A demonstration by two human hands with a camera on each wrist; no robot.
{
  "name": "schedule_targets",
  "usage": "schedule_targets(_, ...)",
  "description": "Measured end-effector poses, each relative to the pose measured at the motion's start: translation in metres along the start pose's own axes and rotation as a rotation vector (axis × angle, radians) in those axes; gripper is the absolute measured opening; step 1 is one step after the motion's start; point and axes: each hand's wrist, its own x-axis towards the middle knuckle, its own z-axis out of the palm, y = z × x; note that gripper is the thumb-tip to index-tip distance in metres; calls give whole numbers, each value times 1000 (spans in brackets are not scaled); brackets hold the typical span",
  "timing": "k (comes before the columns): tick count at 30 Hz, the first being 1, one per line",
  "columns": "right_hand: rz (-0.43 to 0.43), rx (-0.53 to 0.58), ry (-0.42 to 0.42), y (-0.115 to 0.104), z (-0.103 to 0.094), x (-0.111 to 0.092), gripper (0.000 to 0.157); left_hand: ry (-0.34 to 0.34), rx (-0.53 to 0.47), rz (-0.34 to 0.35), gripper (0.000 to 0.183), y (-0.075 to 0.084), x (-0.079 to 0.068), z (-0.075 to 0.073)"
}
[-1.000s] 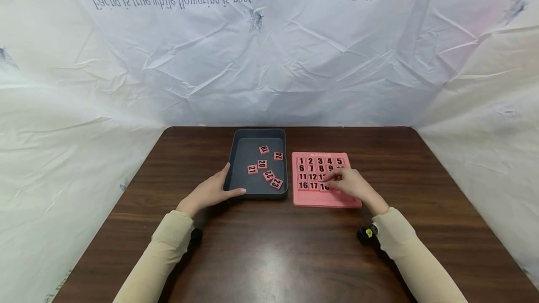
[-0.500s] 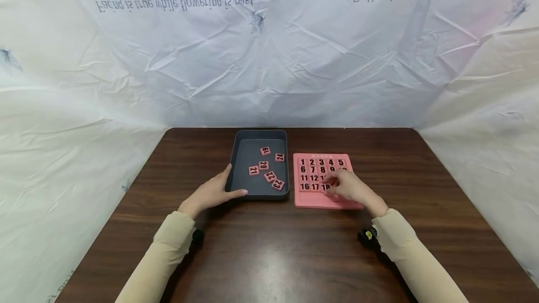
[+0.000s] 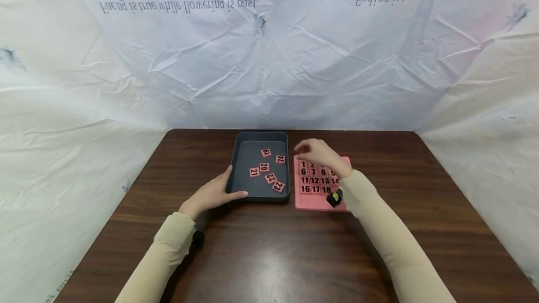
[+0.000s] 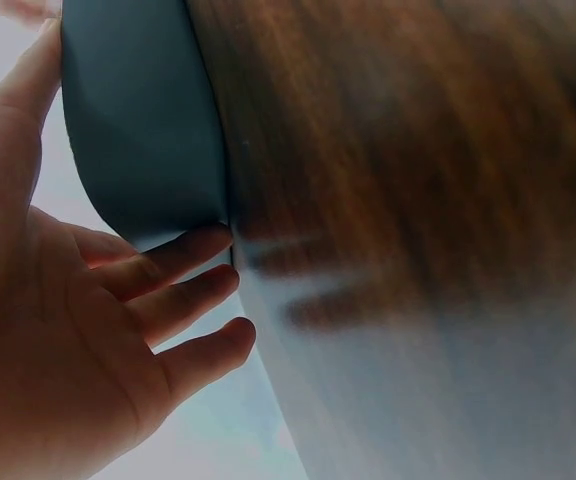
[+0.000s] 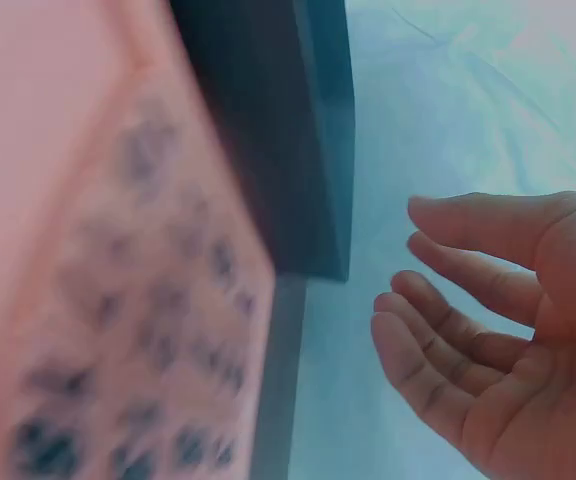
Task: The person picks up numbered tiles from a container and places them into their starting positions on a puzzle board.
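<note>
At the near left corner of a dark grey tray (image 3: 240, 141), my left hand (image 3: 210, 195) rests with its thumb by the front rim and its fingers spread along the side wall. The left wrist view shows the thumb and fingertips against the tray wall (image 4: 138, 120). Several pink number tiles, among them tile 20 (image 3: 264, 167) and tile 24 (image 3: 280, 159), lie inside the tray. My right hand (image 3: 317, 151) is over the far left part of a pink number board (image 3: 313, 202), its fingers loosely bent and holding nothing. Rows of tiles from 1 to 18 fill the board, partly hidden by that arm.
The tray and board stand side by side on a dark brown wooden table (image 3: 269, 247). Beyond the table's far edge hangs a wrinkled white sheet (image 3: 269, 83) with printed writing. A dark band with a yellow mark (image 3: 335, 197) sits at my right wrist.
My right hand has left the tile 18 area and moved up and left, over the board's far edge towards the tray. My left hand stays at the tray corner.
</note>
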Motion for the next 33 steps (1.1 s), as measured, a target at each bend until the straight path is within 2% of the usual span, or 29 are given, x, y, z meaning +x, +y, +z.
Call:
schedule_targets(4, -28, 14, -4, -18, 2, 36, 37, -2, -8, 2, 124, 0, -1, 0)
schedule_targets(10, -47, 26, -17, -37, 11, 74, 39, -3, -25, 7, 123, 1, -1, 2)
schedule_targets(16, -28, 0, -44, -39, 29, 106, 44, -6, -23, 1, 122, -1, -1, 1)
schedule_targets(22, 55, -68, -75, -45, 45, 111, 47, 2, -12, 14, 122, 0, 1, -2)
schedule_targets(25, 75, -121, -125, -48, 52, 112, 47, 2, -6, 9, 122, 1, 1, -2)
schedule_targets(33, 124, -175, -259, -52, 65, 113, 46, 6, -11, -6, 122, 0, 0, 0)
